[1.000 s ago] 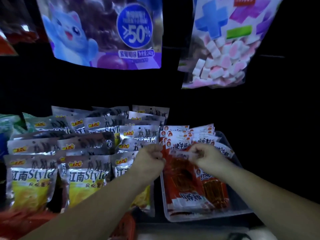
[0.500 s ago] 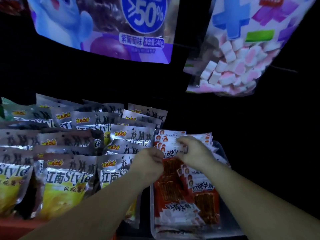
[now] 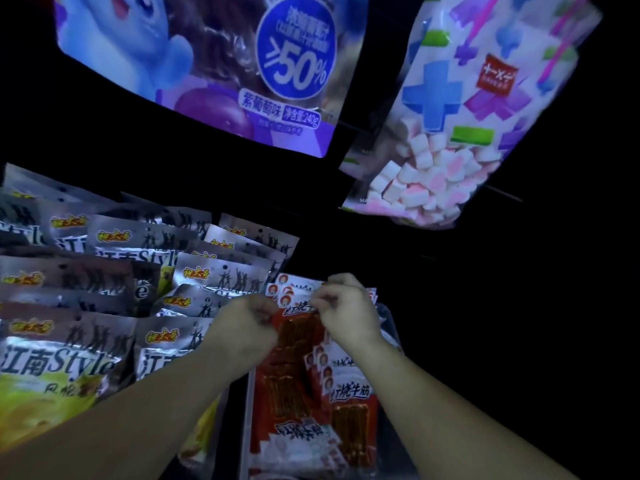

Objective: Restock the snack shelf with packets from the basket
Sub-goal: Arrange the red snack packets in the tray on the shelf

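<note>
Hands meet over the red packets [image 3: 294,386] stacked in a clear tray [image 3: 245,420] on the snack shelf. The left hand [image 3: 242,327] and right hand [image 3: 349,313] both have fingers [image 3: 323,301] curled and pinched on the top edge of one red packet near the tray's back, apparently to square it into the row, label outward. No basket shows. Left of the tray, silver packets [image 3: 104,358] overlap in crowded rows right up to the tray's side, leaving the left wrist little room. Above the tray hang a purple sweet bag [image 3: 207,64] and a marshmallow bag [image 3: 450,150], well apart from the hands.
</note>
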Available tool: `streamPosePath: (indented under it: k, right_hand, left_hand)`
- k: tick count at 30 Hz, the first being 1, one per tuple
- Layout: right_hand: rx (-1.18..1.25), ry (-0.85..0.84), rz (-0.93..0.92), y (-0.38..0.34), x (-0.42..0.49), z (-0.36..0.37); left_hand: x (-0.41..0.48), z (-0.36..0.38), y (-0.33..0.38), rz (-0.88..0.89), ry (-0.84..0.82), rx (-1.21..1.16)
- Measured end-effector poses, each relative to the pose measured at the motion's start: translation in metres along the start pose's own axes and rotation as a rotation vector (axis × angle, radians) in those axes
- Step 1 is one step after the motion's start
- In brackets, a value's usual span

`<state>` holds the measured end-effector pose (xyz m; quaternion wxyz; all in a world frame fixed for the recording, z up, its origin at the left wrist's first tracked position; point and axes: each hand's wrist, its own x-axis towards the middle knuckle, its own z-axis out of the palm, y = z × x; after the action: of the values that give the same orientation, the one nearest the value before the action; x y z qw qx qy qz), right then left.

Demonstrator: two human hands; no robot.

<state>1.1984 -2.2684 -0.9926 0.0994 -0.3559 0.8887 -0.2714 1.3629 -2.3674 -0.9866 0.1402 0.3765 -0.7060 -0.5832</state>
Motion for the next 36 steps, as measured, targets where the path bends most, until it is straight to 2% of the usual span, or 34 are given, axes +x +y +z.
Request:
streamPosePath:
  k: [4, 6, 11, 14, 18, 20, 23, 25, 30, 33, 36]
  right_hand:
    - [0.283, -0.168, -0.028, -0.03, -0.014, -0.04]
    - [0.371, -0.259, -0.028, -0.047, -0.024, -0.06]
    - [0.671, -0.168, 0.119, -0.075, -0.054, -0.082]
    - [0.693, -0.235, 0.189, -0.085, -0.084, -0.093]
    - [0.661, -0.214, 0.217, -0.092, -0.128, -0.109]
    - [0.667, -0.243, 0.241, -0.098, -0.143, -0.121]
    - [0.605, -0.29, 0.236, -0.105, -0.158, -0.136]
    - [0.579, -0.229, 0.204, -0.109, -0.17, -0.143]
    - [0.538, 0.053, 0.068, -0.113, -0.19, -0.144]
    - [0.456, 0.082, -0.033, -0.111, -0.191, -0.138]
    - [0.531, 0.019, -0.024, -0.109, -0.19, -0.135]
  left_hand:
    - [-0.005, -0.006, 0.003, 0.089, 0.017, -0.003]
    - [-0.014, -0.011, 0.02, 0.142, -0.03, -0.084]
    - [-0.047, -0.024, 0.063, 0.136, -0.133, -0.479]
    - [-0.067, -0.031, 0.07, 0.111, -0.134, -0.572]
    - [-0.097, -0.04, 0.075, 0.145, -0.153, -0.512]
    - [-0.105, -0.048, 0.077, 0.212, -0.129, -0.359]
    - [-0.114, -0.059, 0.084, 0.317, -0.189, -0.15]
    - [-0.121, -0.062, 0.091, 0.35, -0.208, -0.165]
    - [-0.125, -0.064, 0.087, 0.374, -0.184, -0.177]
    - [-0.126, -0.066, 0.083, 0.376, -0.182, -0.109]
    - [-0.129, -0.065, 0.084, 0.383, -0.156, -0.114]
